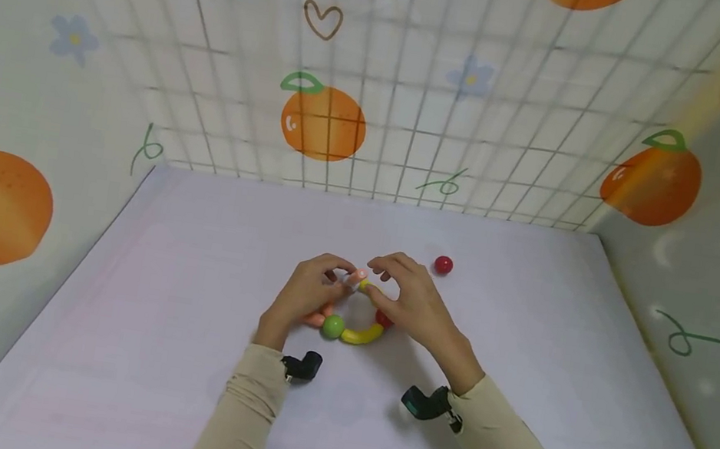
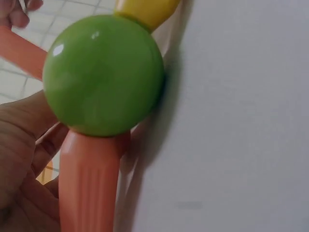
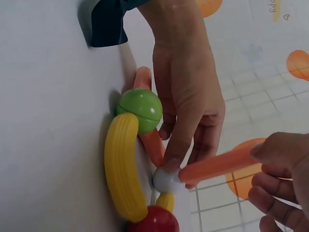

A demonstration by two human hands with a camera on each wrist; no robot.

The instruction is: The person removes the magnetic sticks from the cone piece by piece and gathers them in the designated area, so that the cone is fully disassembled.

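Observation:
My left hand (image 1: 312,287) pinches a grey ball (image 3: 166,180) between thumb and fingers. An orange rod (image 3: 217,163) sticks up from that ball, away from the table. Close by its upper end is my right hand (image 1: 414,302), thumb and fingers parted; the thumb overlaps the end in the right wrist view, and I cannot tell whether it touches. The grey ball belongs to a loop with a green ball (image 2: 104,75), a curved yellow rod (image 3: 123,166), a red ball (image 3: 154,220) and a second yellow piece (image 3: 165,201). Another orange rod (image 2: 89,183) extends outward from the green ball.
A separate red ball (image 1: 443,265) lies on the pale table (image 1: 169,382), behind and right of the loop. Fabric walls (image 1: 228,81) printed with oranges enclose the back and sides. Black camera mounts (image 1: 427,404) sit at the wrists.

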